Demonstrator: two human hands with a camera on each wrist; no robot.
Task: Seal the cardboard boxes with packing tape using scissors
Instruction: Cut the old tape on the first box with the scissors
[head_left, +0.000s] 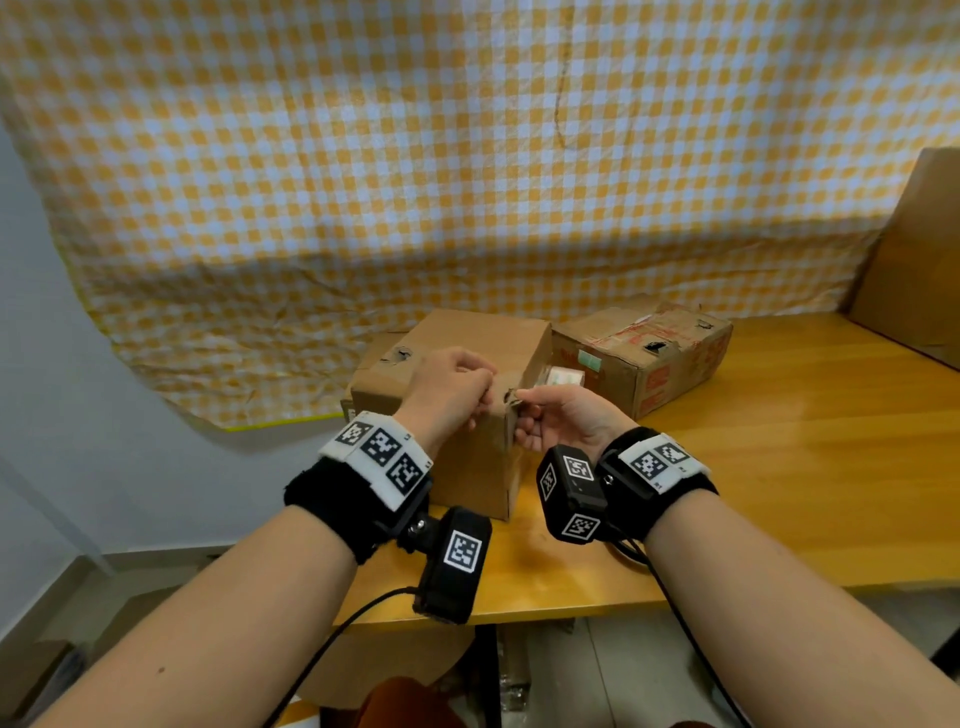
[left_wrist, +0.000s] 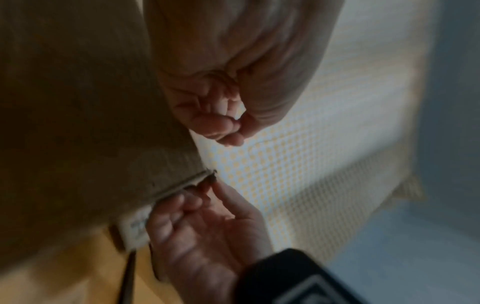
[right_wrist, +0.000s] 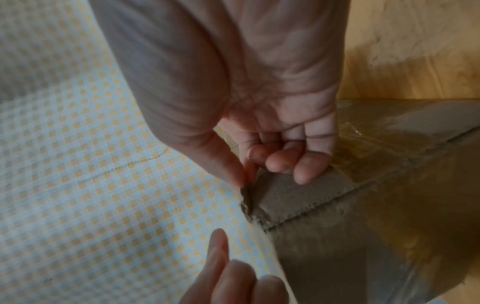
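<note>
A plain cardboard box (head_left: 483, 332) stands on the wooden table (head_left: 779, 467) in front of me. Its near upper corner is torn (head_left: 511, 397). My right hand (head_left: 540, 410) pinches that torn flap corner (right_wrist: 246, 199) between thumb and forefinger, as the right wrist view (right_wrist: 245, 176) shows. My left hand (head_left: 467, 384) sits at the box's top edge just left of the corner, fingers curled, thumb against forefinger (left_wrist: 228, 131); I see nothing between them. Clear tape (right_wrist: 363, 144) lies over the box seam. No scissors are in view.
A second, worn box with red print (head_left: 654, 358) stands behind to the right, and a flat one (head_left: 374, 374) behind to the left. A big cardboard sheet (head_left: 914, 260) leans at the far right. A curved ring edge, perhaps a tape roll (head_left: 631, 558), shows under my right wrist.
</note>
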